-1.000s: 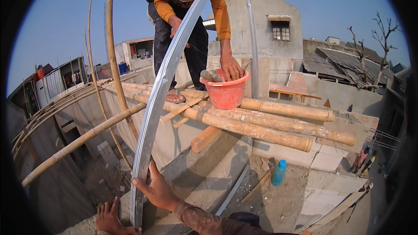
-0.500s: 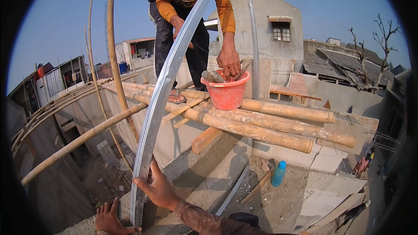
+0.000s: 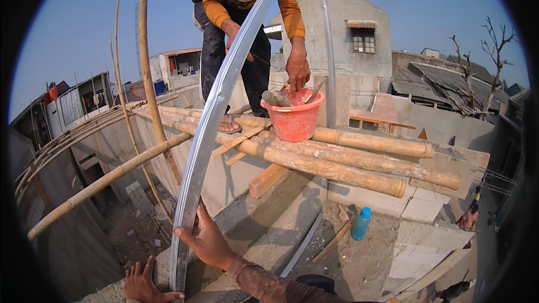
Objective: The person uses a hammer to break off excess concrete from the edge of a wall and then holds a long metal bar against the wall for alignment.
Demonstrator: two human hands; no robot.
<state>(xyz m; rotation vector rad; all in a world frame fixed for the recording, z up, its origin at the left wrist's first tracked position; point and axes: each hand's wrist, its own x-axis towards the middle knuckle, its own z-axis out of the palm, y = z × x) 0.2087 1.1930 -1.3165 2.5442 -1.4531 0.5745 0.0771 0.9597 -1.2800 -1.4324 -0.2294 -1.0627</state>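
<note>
A long silvery metal channel (image 3: 209, 129) stands tilted, its foot on the top of a grey wall (image 3: 106, 292). My right hand (image 3: 210, 244) is closed around its lower part, thumb across the near face and fingers behind the edge. My left hand (image 3: 145, 283) lies at the foot, fingers spread on the wall top, thumb touching the channel's base. Across from me a person in an orange-sleeved top (image 3: 289, 8) bends over a red bucket (image 3: 295, 120) of tools; one hand (image 3: 297, 67) holds an orange-handled tool at its rim.
Thick bamboo poles (image 3: 337, 168) bear the bucket and the person. A second metal channel (image 3: 327, 45) rises behind it. Lower right are a blue bottle (image 3: 361, 224), a metal strip (image 3: 303, 244) and wood pieces. At left, bamboo poles (image 3: 106, 182) cross above a deep drop.
The person's hand has lifted out of the bucket to above its rim. My hands keep their places on the channel and wall, with the view barely shifted.
</note>
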